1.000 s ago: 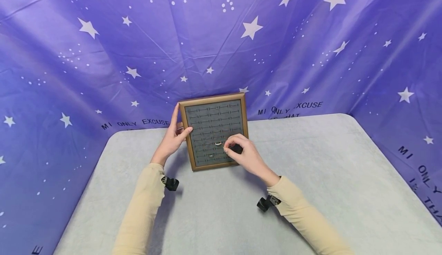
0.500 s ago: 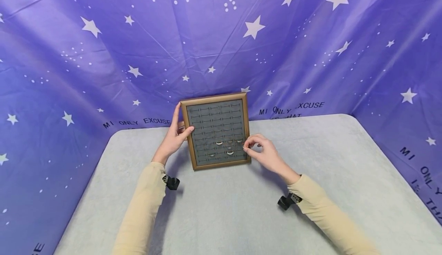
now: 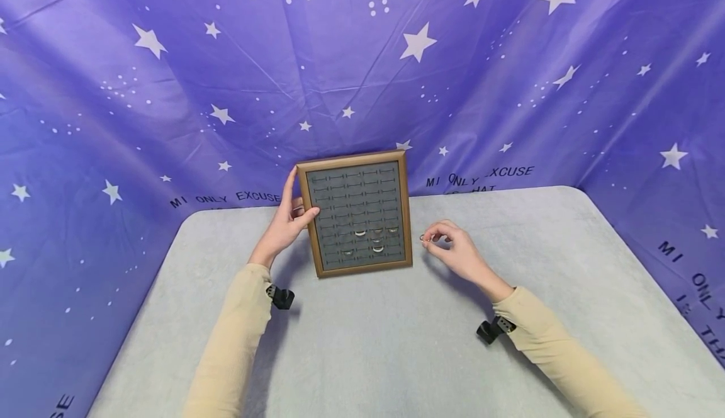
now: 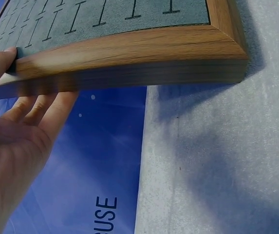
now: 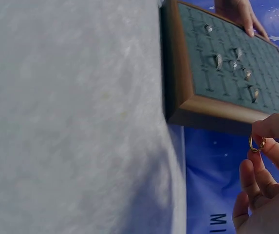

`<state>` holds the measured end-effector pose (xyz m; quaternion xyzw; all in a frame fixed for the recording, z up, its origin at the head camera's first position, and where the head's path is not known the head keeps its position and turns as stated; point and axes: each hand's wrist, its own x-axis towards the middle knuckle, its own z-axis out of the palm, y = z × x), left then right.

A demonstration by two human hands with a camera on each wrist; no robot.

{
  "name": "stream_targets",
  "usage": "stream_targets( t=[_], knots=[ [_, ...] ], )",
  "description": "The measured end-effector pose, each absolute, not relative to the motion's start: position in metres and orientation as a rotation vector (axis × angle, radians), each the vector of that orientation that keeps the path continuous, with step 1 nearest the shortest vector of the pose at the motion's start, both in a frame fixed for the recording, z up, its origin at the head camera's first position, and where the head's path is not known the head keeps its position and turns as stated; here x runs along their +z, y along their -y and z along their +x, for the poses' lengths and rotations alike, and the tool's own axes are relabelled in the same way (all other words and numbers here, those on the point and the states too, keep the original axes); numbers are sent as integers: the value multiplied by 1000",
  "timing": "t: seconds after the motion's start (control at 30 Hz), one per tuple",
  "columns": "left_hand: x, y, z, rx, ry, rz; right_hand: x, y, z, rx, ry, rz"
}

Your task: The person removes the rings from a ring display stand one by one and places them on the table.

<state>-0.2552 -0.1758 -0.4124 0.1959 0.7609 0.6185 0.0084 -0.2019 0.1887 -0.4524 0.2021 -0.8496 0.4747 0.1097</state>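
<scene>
A wood-framed ring display tray [image 3: 362, 272] with a dark grey slotted pad stands tilted up near the table's back edge. My left hand [image 3: 282, 228] grips its left side, thumb over the front and fingers behind; the left wrist view shows this hand [image 4: 25, 141] along the wooden frame [image 4: 129, 53]. Several rings [image 5: 219, 61] sit in the lower slots. To the right of the tray, apart from it, my right hand [image 3: 461, 255] pinches a gold ring [image 5: 257, 145] between thumb and forefinger, its other fingers loosely curled.
A grey cloth-covered table [image 3: 362, 342] lies beneath both hands. Behind it hangs a purple curtain [image 3: 340, 59] with white stars and printed letters. Each sleeved wrist carries a small black camera, the left camera [image 3: 281, 298] and the right camera [image 3: 495, 328].
My right hand has drawn away from the tray's lower right to the right, with the gold ring between its fingers, uncovering the rings there. My left hand keeps its grip on the tray.
</scene>
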Motion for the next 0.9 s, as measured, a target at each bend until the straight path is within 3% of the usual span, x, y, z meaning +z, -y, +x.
stream_targets(
  t=[0.9],
  knots=[
    [-389, 170, -240, 1997, -2267, 600, -478, -221, -215, 1383, 2671, 358]
  ],
)
